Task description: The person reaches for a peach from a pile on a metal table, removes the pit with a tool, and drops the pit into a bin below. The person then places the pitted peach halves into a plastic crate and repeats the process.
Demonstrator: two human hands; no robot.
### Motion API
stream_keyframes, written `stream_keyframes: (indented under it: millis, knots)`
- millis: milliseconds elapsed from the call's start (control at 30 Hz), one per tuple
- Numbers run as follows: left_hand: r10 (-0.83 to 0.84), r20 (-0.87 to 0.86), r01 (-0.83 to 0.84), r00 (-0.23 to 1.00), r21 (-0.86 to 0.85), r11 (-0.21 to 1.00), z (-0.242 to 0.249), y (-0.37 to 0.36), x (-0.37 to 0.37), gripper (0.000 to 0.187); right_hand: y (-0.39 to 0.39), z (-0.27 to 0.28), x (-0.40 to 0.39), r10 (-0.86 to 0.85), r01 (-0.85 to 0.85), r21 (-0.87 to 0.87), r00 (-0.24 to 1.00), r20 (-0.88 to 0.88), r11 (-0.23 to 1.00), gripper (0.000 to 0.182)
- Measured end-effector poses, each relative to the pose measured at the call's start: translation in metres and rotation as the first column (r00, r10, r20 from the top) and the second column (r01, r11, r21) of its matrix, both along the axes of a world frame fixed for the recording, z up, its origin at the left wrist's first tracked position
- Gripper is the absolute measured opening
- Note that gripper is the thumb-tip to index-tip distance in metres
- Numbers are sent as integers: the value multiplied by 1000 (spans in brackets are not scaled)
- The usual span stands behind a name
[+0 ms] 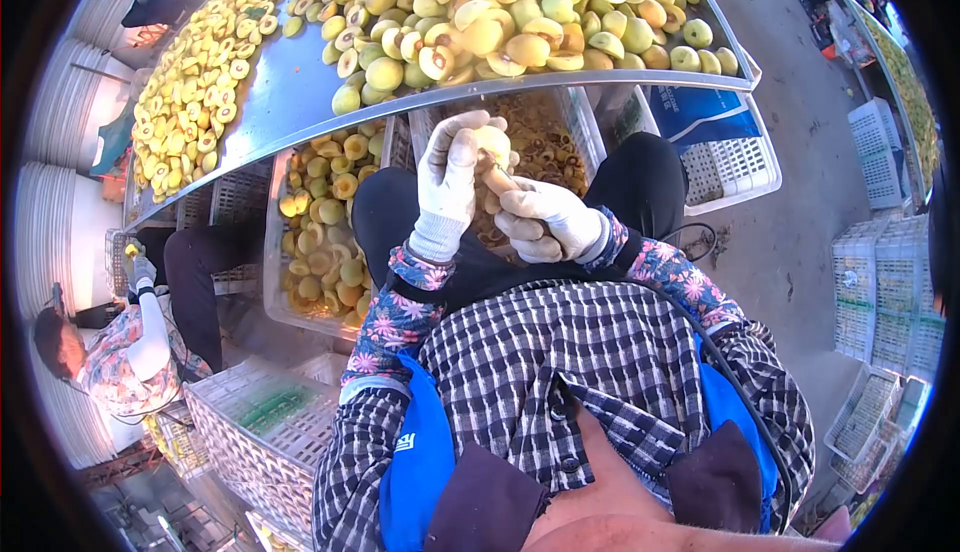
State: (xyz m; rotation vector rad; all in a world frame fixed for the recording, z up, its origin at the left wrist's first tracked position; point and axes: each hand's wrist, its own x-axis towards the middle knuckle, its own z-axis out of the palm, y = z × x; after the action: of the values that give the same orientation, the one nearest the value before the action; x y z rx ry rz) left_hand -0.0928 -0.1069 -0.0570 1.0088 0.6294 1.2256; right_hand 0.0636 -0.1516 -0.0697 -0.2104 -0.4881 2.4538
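My left hand (452,180), in a white glove, is raised above my lap with its fingers closed around a yellow stone fruit (491,142), which looks like an apricot or peach. Just to its right, my gloved right hand (552,218) is closed on a small tan-handled tool (497,181) whose upper end meets the fruit. The tool's working end is hidden. Below both hands, between my knees, a crate (578,117) holds brownish pits and scraps. Many halved fruits (480,27) are heaped on the metal table (290,87) in front of me.
A crate of fruit (325,217) stands by my left knee. A white basket (735,157) with a blue bag (700,112) is at the right. Another gloved person (140,352) sits at the left, near stacked crates (255,422). More crates (880,282) line the far right.
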Motion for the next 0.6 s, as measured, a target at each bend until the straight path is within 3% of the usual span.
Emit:
stream_keyframes:
  millis: [33, 100, 167, 333, 400, 467, 533, 567, 600]
  knots:
    - [26, 4, -25, 1000, -28, 999, 3, -2, 1, 38, 0, -2, -1, -4, 3, -5, 1000, -6, 1000, 24]
    - [57, 13, -56, 998, -64, 996, 6, -6, 10, 39, 3, -2, -3, -215, 104, 359, 934, 285, 928, 25]
    - [160, 92, -146, 983, -145, 979, 6, -10, 18, 37, 3, 2, -3, -230, 128, 329, 928, 293, 935, 26]
    - [180, 155, -138, 971, -245, 960, 6, -12, 28, 40, -3, 2, -3, -276, 208, 263, 926, 256, 942, 26]
    - [257, 210, -162, 943, -383, 909, -9, -1, 25, 46, -4, 0, 1, -274, 219, 255, 940, 204, 942, 25]
    - [356, 101, -312, 929, -303, 900, -13, 6, 13, 47, 1, 0, 7, -292, 253, 231, 944, 153, 939, 25]
    - [442, -50, -445, 896, -111, 889, -18, 18, -24, 43, 4, -3, 15, -307, 255, 225, 920, 244, 941, 24]
    - [525, -139, -527, 840, 23, 849, -20, 26, -47, 38, 7, -6, 22, -307, 235, 245, 898, 315, 940, 23]
    - [641, -413, -565, 647, 306, 767, -9, 26, -69, 36, 10, -4, 31, -261, 135, 302, 865, 428, 944, 27]
